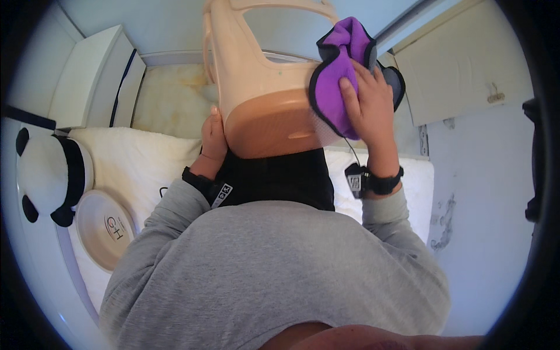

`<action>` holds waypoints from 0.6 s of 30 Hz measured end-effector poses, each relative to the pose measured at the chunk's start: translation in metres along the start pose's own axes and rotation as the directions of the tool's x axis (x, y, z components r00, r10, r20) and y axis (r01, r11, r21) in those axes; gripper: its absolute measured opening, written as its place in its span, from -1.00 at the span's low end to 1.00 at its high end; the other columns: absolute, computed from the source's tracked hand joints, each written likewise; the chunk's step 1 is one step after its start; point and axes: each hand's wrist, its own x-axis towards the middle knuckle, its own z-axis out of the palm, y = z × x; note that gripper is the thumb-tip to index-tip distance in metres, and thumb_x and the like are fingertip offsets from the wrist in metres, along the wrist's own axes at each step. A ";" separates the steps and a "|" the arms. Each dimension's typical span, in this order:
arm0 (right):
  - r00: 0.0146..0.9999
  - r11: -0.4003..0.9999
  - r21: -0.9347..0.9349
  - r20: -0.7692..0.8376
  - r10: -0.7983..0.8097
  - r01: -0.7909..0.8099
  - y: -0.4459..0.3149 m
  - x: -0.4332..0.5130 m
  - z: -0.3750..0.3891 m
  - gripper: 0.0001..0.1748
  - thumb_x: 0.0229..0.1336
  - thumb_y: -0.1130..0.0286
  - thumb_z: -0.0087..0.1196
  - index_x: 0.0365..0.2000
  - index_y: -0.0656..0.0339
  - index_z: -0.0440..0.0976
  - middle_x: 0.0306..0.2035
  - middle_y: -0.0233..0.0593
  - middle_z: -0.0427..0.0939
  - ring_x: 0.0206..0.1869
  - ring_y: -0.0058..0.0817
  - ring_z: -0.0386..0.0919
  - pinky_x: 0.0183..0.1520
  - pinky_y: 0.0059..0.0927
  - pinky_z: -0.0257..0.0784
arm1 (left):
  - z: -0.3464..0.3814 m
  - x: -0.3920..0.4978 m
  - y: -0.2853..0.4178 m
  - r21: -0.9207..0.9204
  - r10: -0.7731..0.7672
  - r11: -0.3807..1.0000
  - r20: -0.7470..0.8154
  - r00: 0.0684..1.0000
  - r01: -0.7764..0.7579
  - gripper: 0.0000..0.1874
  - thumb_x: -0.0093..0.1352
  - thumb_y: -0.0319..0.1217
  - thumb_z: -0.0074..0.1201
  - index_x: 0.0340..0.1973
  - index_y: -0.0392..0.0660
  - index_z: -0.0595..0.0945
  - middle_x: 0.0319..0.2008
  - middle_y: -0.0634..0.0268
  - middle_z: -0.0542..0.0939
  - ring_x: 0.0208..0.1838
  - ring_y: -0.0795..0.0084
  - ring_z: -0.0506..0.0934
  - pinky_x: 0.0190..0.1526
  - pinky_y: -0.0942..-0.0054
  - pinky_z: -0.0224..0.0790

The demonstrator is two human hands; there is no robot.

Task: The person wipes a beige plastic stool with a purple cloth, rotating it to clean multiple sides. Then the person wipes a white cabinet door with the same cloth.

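In front of my lap a beige plastic stool [238, 65] lies tilted, with its orange-brown seat top [271, 124] turned towards me and its legs pointing away. My left hand [213, 135] grips the stool's left edge, the thumb up and the other fingers partly hidden. A purple cloth with a grey back and black edging [330, 94] is bunched in my right hand [374, 105]. That hand presses the cloth over the right end of the stool, covering part of the seat rim.
I sit on a bed with a cream plush cover [144, 148]. To my left are a panda plush [48, 175] and a round beige basin [103, 232] bearing print. A white cabinet [92, 83] stands at the far left; a pale panel [463, 65] stands at the right.
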 end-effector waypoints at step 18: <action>0.945 0.943 0.183 0.125 -0.304 0.279 -0.018 0.019 -0.025 -0.46 0.09 0.11 0.21 0.11 -0.04 0.52 0.15 -0.35 0.51 0.25 -0.17 0.35 0.00 -0.13 0.27 | 0.002 -0.002 -0.012 -0.123 -0.072 0.990 -0.022 0.997 0.068 -0.39 0.60 -0.03 -0.45 -0.11 -0.28 0.60 -0.19 0.22 0.64 -0.14 0.43 0.53 -0.04 0.43 0.38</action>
